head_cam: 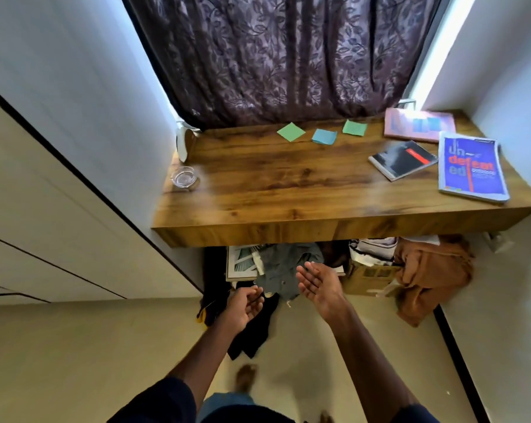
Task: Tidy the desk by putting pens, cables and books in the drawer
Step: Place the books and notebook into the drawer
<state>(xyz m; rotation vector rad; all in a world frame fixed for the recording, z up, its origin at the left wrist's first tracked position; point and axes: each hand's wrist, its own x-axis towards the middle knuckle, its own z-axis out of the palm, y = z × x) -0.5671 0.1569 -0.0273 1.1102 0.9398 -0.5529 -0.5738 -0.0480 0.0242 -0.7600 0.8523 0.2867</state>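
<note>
Three books lie at the right end of the wooden desk (pixel 258 190): a blue book (pixel 470 167) near the front edge, a black book (pixel 403 159) to its left, and a pink book (pixel 418 125) behind them. My left hand (pixel 247 305) and my right hand (pixel 317 285) hover below the desk's front edge, palms turned inward, fingers apart, holding nothing. No drawer, pens or cables show in this view.
Three sticky-note pads, green (pixel 291 132), blue (pixel 324 136), green (pixel 354 127), lie at the desk's back. A glass ashtray (pixel 184 178) sits at the left edge. Under the desk are clothes (pixel 432 276), a cardboard box (pixel 369 277) and a dark garment on the floor.
</note>
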